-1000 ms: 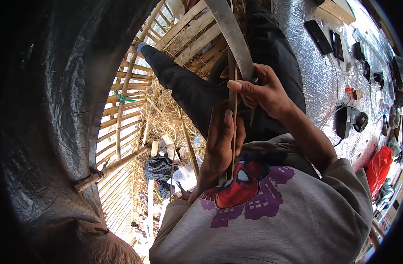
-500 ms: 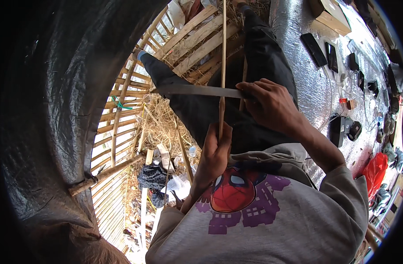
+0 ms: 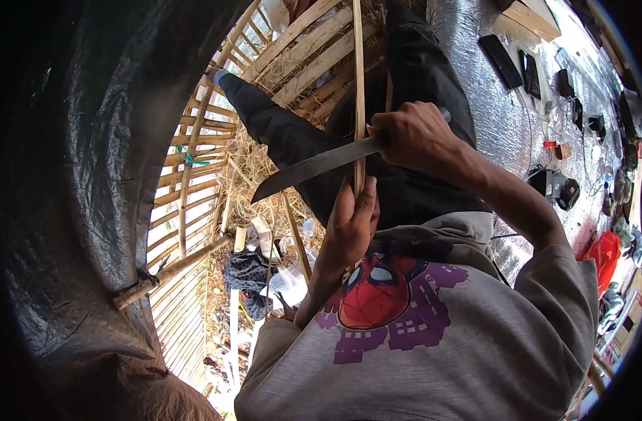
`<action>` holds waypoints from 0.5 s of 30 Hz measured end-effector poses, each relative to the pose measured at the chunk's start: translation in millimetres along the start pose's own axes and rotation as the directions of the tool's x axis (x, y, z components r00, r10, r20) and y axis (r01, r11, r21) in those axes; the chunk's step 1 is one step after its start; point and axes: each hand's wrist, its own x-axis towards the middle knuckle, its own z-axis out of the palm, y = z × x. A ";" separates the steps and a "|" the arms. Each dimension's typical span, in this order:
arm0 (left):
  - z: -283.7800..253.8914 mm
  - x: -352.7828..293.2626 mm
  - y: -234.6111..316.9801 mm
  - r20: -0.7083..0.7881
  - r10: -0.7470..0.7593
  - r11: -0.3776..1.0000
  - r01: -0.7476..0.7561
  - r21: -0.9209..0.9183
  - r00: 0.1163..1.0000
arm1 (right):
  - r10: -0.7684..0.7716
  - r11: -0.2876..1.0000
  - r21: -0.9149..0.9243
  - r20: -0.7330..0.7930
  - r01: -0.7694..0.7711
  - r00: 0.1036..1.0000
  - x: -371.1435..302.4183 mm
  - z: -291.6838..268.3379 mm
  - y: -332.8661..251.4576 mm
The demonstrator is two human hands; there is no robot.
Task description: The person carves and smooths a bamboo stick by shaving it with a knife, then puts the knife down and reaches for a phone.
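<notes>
My left hand (image 3: 352,219) is closed round the near end of a long, narrow strip of bamboo or wood (image 3: 359,77), which runs away from me between my legs. In my right hand (image 3: 419,139) is a machete (image 3: 314,165), gripped by its handle. Its broad dark blade crosses the strip just beyond my left hand, the tip slanting to the left and toward me. The blade appears to touch the strip. Part of the machete's handle is hidden by my right fingers, and the strip's near end by my left palm.
On the left stands a bamboo slat wall (image 3: 187,182) beside dark plastic sheeting (image 3: 89,210). Wooden slats (image 3: 314,59) and straw lie between my legs. Silvery sheeting (image 3: 496,147) on the right bears phones (image 3: 499,62), cables and small devices; a red bag (image 3: 603,259) lies nearer.
My right hand has drawn the machete toward me along the strip, closer to my left hand. Its blade tip has swung nearer to me. My left hand has shifted slightly right.
</notes>
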 end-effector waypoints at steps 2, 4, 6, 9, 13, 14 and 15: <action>0.9 0.6 -4.6 -0.008 0.020 0.999 -0.020 0.031 1.000 | 0.029 1.000 0.001 0.035 -0.029 0.999 3.0 2.7 3.0; 0.7 1.5 -11.5 -0.036 0.038 0.994 -0.034 0.107 0.999 | -0.011 1.000 0.004 0.001 0.011 1.000 5.1 18.2 13.5; 0.4 1.8 -14.1 -0.061 0.060 0.982 -0.048 0.181 0.996 | -0.051 0.999 0.002 -0.034 0.051 0.998 8.2 21.9 18.2; 0.5 0.5 -11.8 -0.123 0.082 0.916 -0.026 0.400 0.989 | -0.016 0.998 -0.067 -0.017 0.015 1.000 13.7 23.0 21.6; -0.8 -2.8 -9.6 -0.166 0.159 0.822 -0.037 0.568 0.973 | -0.032 0.998 -0.056 -0.023 0.031 0.999 25.5 25.4 29.3; -1.9 -1.7 -8.9 -0.172 0.201 0.787 -0.055 0.615 0.964 | -0.006 0.994 -0.106 -0.012 0.005 1.000 31.1 23.9 31.7; -4.3 -0.4 -9.3 -0.172 0.204 0.786 -0.057 0.615 0.964 | -0.008 0.994 -0.107 -0.014 0.006 1.000 35.2 24.4 34.4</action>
